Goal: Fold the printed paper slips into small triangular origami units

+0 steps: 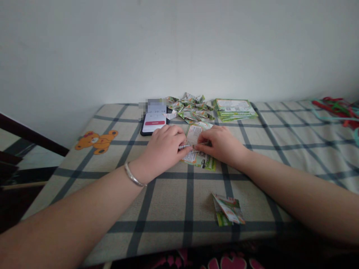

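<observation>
A green and white printed leaflet (pixel 195 131) lies in front of me, with a raised fold across its middle. My left hand (pixel 166 145) pinches the left part of that fold between thumb and fingers. On the right part, my right hand (pixel 220 144) pinches the same fold, its thumb close to the left thumb. Part of the leaflet is hidden under the fingers. Beyond my hands is a pile of folded, twisted leaflets (pixel 193 106). Nearer to me sits a small folded leaflet piece (pixel 229 210), partly sprung open.
A phone (pixel 155 121) showing a timer lies left of the pile. At the back right is a stack of flat leaflets (pixel 235 109). A bear cutout (pixel 97 142) is at the left on the checked tablecloth (pixel 168 213). Red and green items (pixel 336 108) lie far right, by the wall.
</observation>
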The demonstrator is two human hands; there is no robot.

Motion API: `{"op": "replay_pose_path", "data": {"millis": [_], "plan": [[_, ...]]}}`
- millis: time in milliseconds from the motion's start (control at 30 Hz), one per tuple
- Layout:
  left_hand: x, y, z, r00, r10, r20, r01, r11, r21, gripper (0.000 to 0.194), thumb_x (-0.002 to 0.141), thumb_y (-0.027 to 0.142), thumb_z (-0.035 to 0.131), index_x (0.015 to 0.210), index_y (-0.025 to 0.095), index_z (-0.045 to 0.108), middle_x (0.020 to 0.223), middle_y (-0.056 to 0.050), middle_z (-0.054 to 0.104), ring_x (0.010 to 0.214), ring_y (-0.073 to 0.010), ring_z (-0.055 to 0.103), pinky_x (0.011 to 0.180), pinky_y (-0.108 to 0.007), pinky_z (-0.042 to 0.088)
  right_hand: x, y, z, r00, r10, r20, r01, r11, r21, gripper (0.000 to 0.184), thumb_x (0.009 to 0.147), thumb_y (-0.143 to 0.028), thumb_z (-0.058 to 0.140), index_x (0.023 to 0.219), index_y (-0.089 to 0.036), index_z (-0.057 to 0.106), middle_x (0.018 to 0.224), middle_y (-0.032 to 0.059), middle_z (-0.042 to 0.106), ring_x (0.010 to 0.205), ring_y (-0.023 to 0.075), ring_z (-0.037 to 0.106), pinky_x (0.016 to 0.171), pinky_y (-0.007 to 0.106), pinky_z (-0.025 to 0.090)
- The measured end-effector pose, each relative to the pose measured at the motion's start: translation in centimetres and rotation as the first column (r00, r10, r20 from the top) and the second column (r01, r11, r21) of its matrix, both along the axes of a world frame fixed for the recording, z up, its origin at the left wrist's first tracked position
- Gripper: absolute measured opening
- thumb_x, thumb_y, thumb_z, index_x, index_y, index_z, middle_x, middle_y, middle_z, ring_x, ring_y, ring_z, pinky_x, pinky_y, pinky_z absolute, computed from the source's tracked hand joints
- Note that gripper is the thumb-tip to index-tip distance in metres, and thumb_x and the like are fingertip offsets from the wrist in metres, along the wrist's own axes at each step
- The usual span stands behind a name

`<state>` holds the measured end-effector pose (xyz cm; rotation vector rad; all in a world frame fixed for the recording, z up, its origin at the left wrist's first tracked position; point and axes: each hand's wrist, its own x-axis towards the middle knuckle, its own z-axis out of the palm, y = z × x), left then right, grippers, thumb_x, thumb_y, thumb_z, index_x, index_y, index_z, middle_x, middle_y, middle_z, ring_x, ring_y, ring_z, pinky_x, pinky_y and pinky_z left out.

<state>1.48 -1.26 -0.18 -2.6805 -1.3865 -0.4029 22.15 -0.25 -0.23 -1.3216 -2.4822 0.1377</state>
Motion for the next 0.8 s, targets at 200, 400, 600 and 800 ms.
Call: {"op": "replay_pose_path", "data": {"millis": [200, 400, 600, 800], "plan": [[0.5, -0.8, 0.2, 0.994, 0.001, -0.105, 0.016, 0.987, 0.162, 0.021, 0.088, 0.039, 0.062, 0.090, 0.018, 0.064, 0.103, -0.006, 0.062, 0.101, -0.0270, 0.054, 0.080, -0.042, 0.042, -0.1, -0.2, -0.2, 0.998, 0.002, 0.066, -0.006, 0.997, 0.073, 0.021, 0.088, -0.041, 0.065, 0.083, -0.021, 0.066, 0.085, 0.0034, 0.068, 0.084, 0.0208, 0.056, 0.077, 0.032, 0.033], [0.6, -1.1, 0.0, 0.992, -0.002, -0.122, 0.029, 0.977, 0.213, 0.021, 0.089, 0.038, 0.062, 0.093, 0.017, 0.062, 0.101, -0.007, 0.063, 0.100, -0.0275, 0.054, 0.080, -0.041, 0.042, 0.2, 0.5, -0.5, 0.998, 0.048, 0.044, -0.050, 0.998, 0.045, 0.020, 0.087, -0.039, 0.066, 0.084, -0.019, 0.066, 0.080, 0.0027, 0.065, 0.080, 0.0192, 0.053, 0.075, 0.031, 0.033], [-0.1, -0.6, -0.2, 0.996, -0.027, -0.082, 0.040, 0.987, 0.157, 0.021, 0.088, 0.039, 0.063, 0.091, 0.018, 0.062, 0.100, -0.007, 0.063, 0.099, -0.0269, 0.054, 0.082, -0.041, 0.042, 0.8, 1.5, -0.4, 0.990, 0.141, -0.017, -0.142, 0.989, -0.038, 0.016, 0.086, -0.034, 0.066, 0.083, -0.019, 0.066, 0.074, 0.0010, 0.061, 0.075, 0.0165, 0.050, 0.070, 0.028, 0.031], [-0.4, -0.5, 0.3, 0.999, -0.049, -0.018, 0.050, 0.996, 0.074, 0.018, 0.086, 0.034, 0.066, 0.094, 0.018, 0.061, 0.101, -0.006, 0.063, 0.100, -0.0256, 0.054, 0.084, -0.040, 0.043, 1.3, 1.4, -0.5, 0.976, 0.158, -0.147, -0.173, 0.980, -0.095, 0.009, 0.084, -0.026, 0.066, 0.088, -0.018, 0.067, 0.075, 0.0000, 0.061, 0.071, 0.0138, 0.052, 0.068, 0.025, 0.035]]}}
